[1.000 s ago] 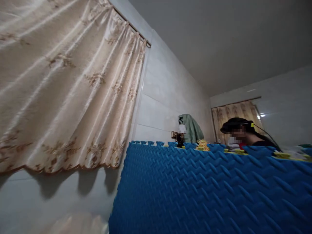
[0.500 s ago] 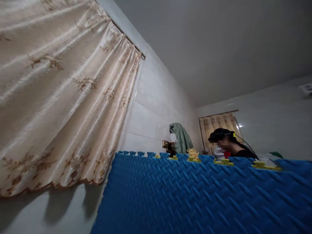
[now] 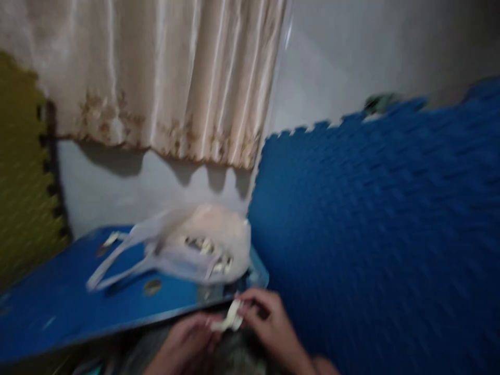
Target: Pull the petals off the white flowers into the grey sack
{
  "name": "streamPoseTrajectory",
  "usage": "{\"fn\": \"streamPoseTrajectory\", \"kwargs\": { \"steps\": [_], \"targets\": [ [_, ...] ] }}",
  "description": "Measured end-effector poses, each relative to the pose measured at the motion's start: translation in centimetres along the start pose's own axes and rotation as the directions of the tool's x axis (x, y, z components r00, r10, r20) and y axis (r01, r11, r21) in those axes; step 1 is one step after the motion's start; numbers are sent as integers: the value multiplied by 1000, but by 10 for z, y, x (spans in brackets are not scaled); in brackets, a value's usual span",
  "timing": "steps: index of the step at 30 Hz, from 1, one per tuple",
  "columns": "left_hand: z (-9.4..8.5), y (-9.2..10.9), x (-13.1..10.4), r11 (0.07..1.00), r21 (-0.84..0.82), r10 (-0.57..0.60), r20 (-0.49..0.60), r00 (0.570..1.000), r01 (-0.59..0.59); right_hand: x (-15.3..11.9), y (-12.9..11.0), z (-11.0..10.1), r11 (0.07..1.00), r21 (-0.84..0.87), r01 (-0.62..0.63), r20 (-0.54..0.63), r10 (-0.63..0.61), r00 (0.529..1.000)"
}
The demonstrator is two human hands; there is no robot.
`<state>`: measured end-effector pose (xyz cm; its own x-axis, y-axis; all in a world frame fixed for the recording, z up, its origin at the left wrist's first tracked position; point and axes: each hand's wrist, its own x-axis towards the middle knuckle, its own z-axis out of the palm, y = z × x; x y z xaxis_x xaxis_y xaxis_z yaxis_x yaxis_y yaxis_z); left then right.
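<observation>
Low in the head view, my left hand (image 3: 191, 336) and my right hand (image 3: 269, 323) pinch a small cream-coloured bent piece (image 3: 232, 316) between them. Motion blur hides what kind of piece it is. Both hands are at the near edge of a blue table (image 3: 47, 307), above my lap. Just beyond them lies a whitish plastic bag (image 3: 230, 226) with its handles spread to the left. Small pale and dark pieces (image 3: 205, 245) show at the bag. A similar pale piece (image 3: 112, 238) rests on the table at the far left of the bag.
A tall blue foam-mat panel (image 3: 371, 219) rises along the right, with a yellow-green one (image 3: 19, 172) at the left. Behind the table hangs a beige curtain (image 3: 167, 78) against a pale wall (image 3: 105, 192). A round, dull-coloured spot (image 3: 152, 287) marks the tabletop.
My view has swung down and left from the ceiling and the top of the blue panel. The table, bag and both hands have come into sight; the other person has left it.
</observation>
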<state>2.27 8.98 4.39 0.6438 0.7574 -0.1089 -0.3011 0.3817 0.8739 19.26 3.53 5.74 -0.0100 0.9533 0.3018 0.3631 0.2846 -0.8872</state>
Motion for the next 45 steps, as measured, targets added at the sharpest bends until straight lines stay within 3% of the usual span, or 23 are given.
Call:
{"fn": "streamPoseTrajectory", "kwargs": {
  "steps": [1, 3, 6, 9, 12, 15, 18, 20, 23, 25, 30, 35, 41, 45],
  "targets": [
    [-1, -12, -8, 997, -73, 37, -6, 999, -37, -7, 7, 5, 998, 10, 59, -102, -57, 993],
    [4, -21, -18, 988, -150, 60, 107, 992, -44, -18, 13, 12, 969, 26, 244, -294, -226, 929],
    [10, -9, -21, 996, -57, 73, 237, 969, -61, -27, 9, 16, 902, -68, 427, -414, -415, 810],
    [10, 8, -20, 995, 39, 75, 259, 963, -88, -26, 4, 18, 849, -189, 493, -407, -524, 748],
    [3, 16, -15, 989, 24, 139, 170, 976, -145, -20, 5, 23, 767, -291, 572, -329, -641, 693],
    [-6, 20, -11, 980, -8, 196, 125, 973, -197, -17, 7, 29, 765, -301, 570, -325, -644, 692],
    [-8, 22, -12, 982, -32, 190, 200, 961, -188, -22, 7, 30, 800, -278, 533, -395, -600, 695],
    [-6, 23, -14, 983, -58, 185, 267, 946, -176, -27, 7, 28, 768, -311, 560, -411, -640, 649],
    [-2, 21, -16, 984, -75, 176, 346, 922, -160, -33, 5, 23, 660, -384, 645, -402, -749, 527],
    [0, 20, -16, 985, -76, 174, 357, 918, -157, -34, 2, 20, 622, -392, 678, -384, -780, 494],
    [2, 21, -16, 979, -93, 202, 384, 901, -180, -34, -8, 16, 663, -320, 677, -325, -748, 579],
    [6, 18, -17, 995, -53, 97, 428, 899, -82, -40, -9, 12, 623, -446, 642, -327, -782, 531],
    [19, -4, -13, 997, 11, 61, 374, 925, -71, -45, 3, 12, 566, -555, 609, -125, -781, 612],
    [25, -16, -6, 998, -41, 50, 398, 916, -37, -45, 14, 14, 656, -566, 500, -234, -709, 665]
  ]
}}
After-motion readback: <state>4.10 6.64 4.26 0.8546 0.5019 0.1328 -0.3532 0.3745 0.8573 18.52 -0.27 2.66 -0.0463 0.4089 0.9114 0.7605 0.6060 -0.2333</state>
